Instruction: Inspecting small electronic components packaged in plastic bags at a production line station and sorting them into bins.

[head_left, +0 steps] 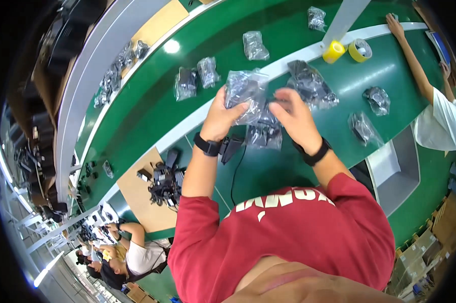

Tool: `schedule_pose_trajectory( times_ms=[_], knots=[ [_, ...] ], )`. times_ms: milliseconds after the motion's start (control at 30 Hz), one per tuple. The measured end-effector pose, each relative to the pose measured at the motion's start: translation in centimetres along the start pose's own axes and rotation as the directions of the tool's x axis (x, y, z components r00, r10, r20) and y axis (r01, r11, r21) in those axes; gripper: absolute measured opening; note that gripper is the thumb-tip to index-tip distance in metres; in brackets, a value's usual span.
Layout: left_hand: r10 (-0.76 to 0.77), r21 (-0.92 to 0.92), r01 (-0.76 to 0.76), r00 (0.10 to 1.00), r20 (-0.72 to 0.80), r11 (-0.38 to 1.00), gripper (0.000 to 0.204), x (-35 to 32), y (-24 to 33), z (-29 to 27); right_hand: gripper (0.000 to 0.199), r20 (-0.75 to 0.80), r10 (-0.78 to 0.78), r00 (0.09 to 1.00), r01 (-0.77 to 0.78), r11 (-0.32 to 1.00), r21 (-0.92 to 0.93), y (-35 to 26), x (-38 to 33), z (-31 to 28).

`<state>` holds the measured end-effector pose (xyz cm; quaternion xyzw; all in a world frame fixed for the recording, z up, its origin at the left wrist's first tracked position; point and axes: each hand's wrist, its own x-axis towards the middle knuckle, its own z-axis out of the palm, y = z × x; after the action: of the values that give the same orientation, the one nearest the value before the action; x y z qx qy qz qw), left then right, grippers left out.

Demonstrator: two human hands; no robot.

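My left hand (pixel 219 117) grips a clear plastic bag (pixel 245 88) with a dark item inside, its thumb pressed over the front. Just to the right of that bag is my right hand (pixel 297 121), slightly blurred, with thumb and fingers apart and nothing seen in them. Another bagged dark item (pixel 264 136) lies on the green table below and between the hands. Beyond my right hand rest more clear bags with black contents (pixel 309 83). A black device (pixel 231 148) with a cord sits by my left wrist.
Several bagged items (pixel 186 83) lie on the green belt past a pale rail. A yellow tape roll (pixel 334 51) and another tape roll (pixel 360 50) stand by a post. Black corded parts (pixel 165 184) pile on cardboard at left. A co-worker's arm (pixel 415 60) reaches in at right.
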<state>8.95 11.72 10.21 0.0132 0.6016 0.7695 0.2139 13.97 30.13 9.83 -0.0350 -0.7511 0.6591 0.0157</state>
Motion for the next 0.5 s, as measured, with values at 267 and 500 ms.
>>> schedule_pose_trajectory(
  times_ms=[267,500],
  knots=[
    [-0.029,-0.097,0.03,1.0,0.01,0.995,0.058,-9.5,-0.7,2.1,0.012,0.29,0.122,0.949,-0.235,0.887,0.398,-2.3,-4.1,2.0],
    [0.074,-0.021,-0.081,0.97,-0.233,0.997,0.065,-12.8,-1.9,3.8,0.012,0.253,0.169,0.953,-0.277,0.825,0.492,-3.2,-7.4,2.2]
  ],
)
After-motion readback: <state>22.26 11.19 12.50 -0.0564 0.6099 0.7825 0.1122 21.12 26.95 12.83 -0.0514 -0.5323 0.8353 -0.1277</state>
